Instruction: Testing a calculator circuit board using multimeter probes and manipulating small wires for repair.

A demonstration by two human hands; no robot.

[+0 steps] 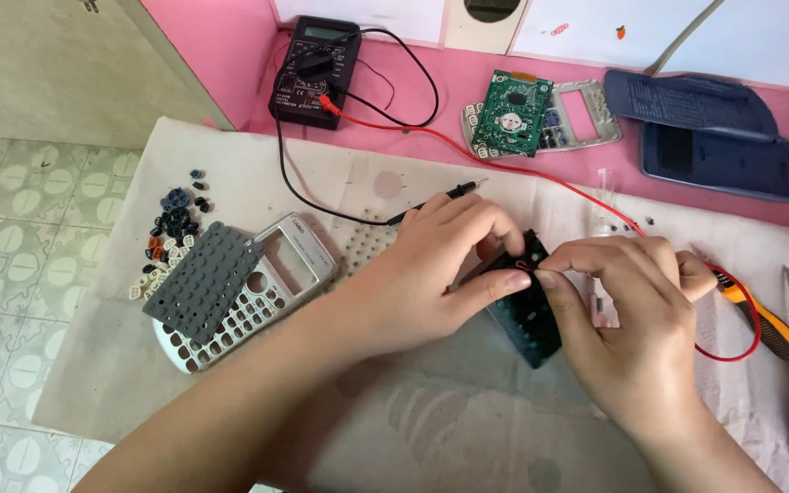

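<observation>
1. You brace the dark green circuit board (527,319) with both hands just above the cloth-covered surface (468,429), so it stays steady; it sits well to the right of the silver calculator shell (262,292).
2. Your left hand (431,274) pinches the board's upper edge between thumb and fingers; your right hand (636,329) pinches a small part at that same edge, fingers pressed together.
3. The board looks tilted, dark and studded with a grid of contacts; your hands hide most of it.

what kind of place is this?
Likely a home electronics repair bench: a multimeter with probe leads, an opened calculator shell beside loose keys, and both hands on a dark circuit board.
</observation>
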